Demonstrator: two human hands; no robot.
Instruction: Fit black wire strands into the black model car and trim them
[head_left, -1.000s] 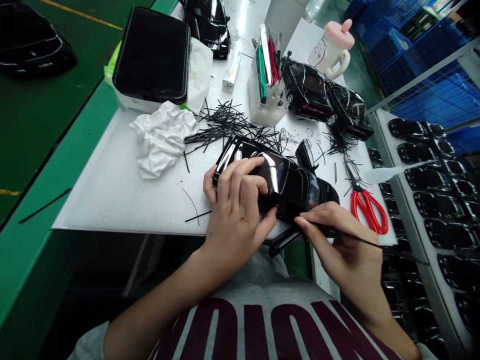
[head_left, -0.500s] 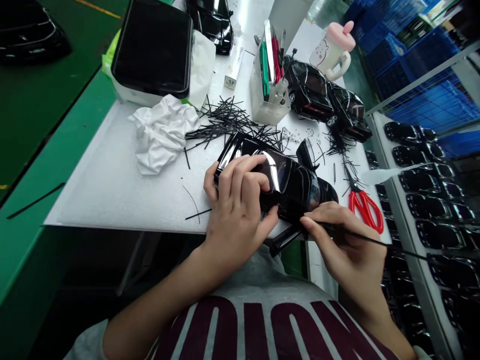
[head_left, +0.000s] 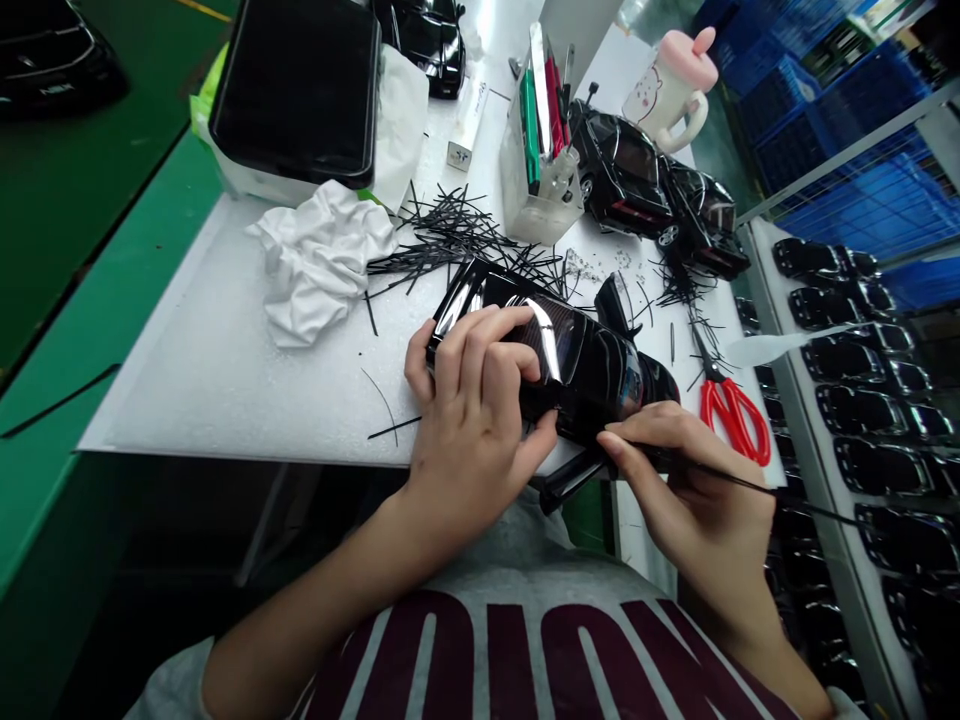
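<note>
A glossy black model car (head_left: 592, 352) lies at the front edge of the white tabletop, its doors swung out on both sides. My left hand (head_left: 480, 400) is closed over one end of the car, fingers curled across its top and thumb on the near side. Between thumb and fingertips of my right hand (head_left: 694, 480), a thin black strip (head_left: 739, 480) is pinched, its long tail trailing off to the right. The pinched end is at the near side of the car, by the open near door (head_left: 574, 480); exactly where it meets the body is hidden.
Loose black strips (head_left: 465, 240) are heaped behind the car. Red-handled scissors (head_left: 735, 415) lie right. Further back are a crumpled white cloth (head_left: 319, 260), a pen holder (head_left: 540, 210), more model cars (head_left: 626, 180) and a lidded mug (head_left: 671, 90). A rack of black cars (head_left: 847, 400) stands right.
The view has shifted slightly. Both hands keep almost the same place on the car, with the strip still pinched on the right.
</note>
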